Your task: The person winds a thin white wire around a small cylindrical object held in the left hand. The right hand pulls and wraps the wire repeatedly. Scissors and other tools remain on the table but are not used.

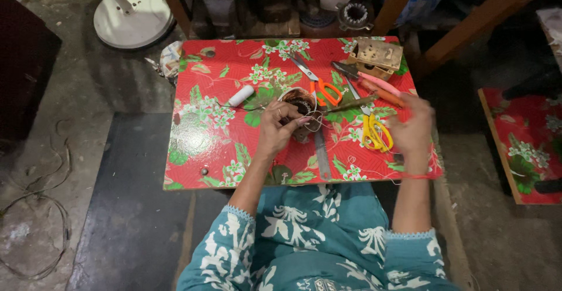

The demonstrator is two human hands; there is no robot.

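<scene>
Two forearms in teal, white-patterned sleeves reach forward from the lap over a small table covered in red floral oilcloth. The left hand is bent at the wrist and curled over a round wound coil near the table's middle; its fingers are pressed close together, pinching at fine pale thread that loops off the coil's rim. The coil sits on the table, partly hidden by that hand. The right hand is raised at the right edge of the table, back toward the camera and blurred; its fingers seem curled inward, but whether they grip anything cannot be told. A thin thread trails across the cloth beneath that wrist.

Just left of the right hand lie yellow-handled scissors. Orange-handled scissors lie above the coil, and pink-handled pliers rest farther right beside a small cardboard box at the table's far corner. A white cylinder lies left of the coil, and a metal ruler runs toward the near edge.

The floor around is rough grey concrete with loose wires at the left, a dark mat under the table, a white round fan base beyond, and a second red floral surface at the right.
</scene>
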